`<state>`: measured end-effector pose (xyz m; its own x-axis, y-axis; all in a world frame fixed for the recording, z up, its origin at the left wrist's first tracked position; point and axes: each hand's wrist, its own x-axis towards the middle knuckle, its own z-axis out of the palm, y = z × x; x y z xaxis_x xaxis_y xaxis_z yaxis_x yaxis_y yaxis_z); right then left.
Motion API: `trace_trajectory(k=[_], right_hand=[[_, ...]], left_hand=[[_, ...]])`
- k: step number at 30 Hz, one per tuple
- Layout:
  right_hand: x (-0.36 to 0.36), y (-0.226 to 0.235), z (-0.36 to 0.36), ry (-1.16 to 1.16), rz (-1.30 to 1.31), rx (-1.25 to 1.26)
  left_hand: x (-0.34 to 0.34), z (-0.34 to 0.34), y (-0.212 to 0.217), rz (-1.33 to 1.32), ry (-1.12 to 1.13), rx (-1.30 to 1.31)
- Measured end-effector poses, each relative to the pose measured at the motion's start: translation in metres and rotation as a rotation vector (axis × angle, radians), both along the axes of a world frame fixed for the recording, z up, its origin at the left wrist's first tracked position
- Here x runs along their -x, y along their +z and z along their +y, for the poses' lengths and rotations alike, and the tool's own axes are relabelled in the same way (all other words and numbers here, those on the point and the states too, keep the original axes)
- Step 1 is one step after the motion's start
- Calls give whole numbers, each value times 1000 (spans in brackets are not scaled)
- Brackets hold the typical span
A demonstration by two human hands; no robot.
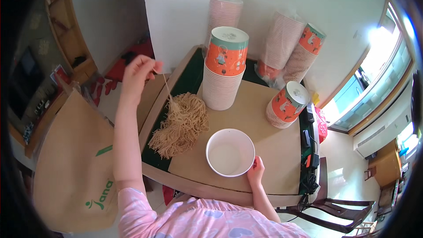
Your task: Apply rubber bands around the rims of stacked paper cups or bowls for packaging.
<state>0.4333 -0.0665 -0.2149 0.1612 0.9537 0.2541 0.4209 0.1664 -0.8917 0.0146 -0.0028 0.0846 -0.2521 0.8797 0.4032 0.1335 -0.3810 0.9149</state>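
My left hand (143, 72) is raised over the left side of the table, with its fingers closed in a pinch on a thin tan string (167, 86). The string runs tautly down to a loose, tangled bundle of tan strings (183, 125) lying on the table's left side. My right hand (256, 172) grips the right rim of a white paper bucket (230, 153), which stands near the table's front edge with its mouth up. Its inside shows plain white, with nothing in it.
Behind the bucket rises a tall stack of paper buckets (224, 75), topped by an upturned orange-and-green one. A shorter stack (287, 105) stands right, and bagged stacks (282, 44) line the wall. Black adapters and cables (312, 161) lie along the right edge. A large brown bag (72, 158) stands left.
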Motion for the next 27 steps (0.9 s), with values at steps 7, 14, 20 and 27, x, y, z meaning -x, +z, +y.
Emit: trace_trajectory(k=[7, 14, 20, 27], right_hand=[[2, 1, -4, -14, 15, -41], [-15, 17, 17, -42, 363, 30], [69, 225, 55, 507, 250, -258], [203, 267, 87, 898, 251, -135]], left_hand=[[-33, -22, 48, 499, 3, -123], [-41, -26, 44, 403, 6, 179], [-48, -41, 22, 661, 72, 199], [-58, -45, 5, 685, 67, -27]])
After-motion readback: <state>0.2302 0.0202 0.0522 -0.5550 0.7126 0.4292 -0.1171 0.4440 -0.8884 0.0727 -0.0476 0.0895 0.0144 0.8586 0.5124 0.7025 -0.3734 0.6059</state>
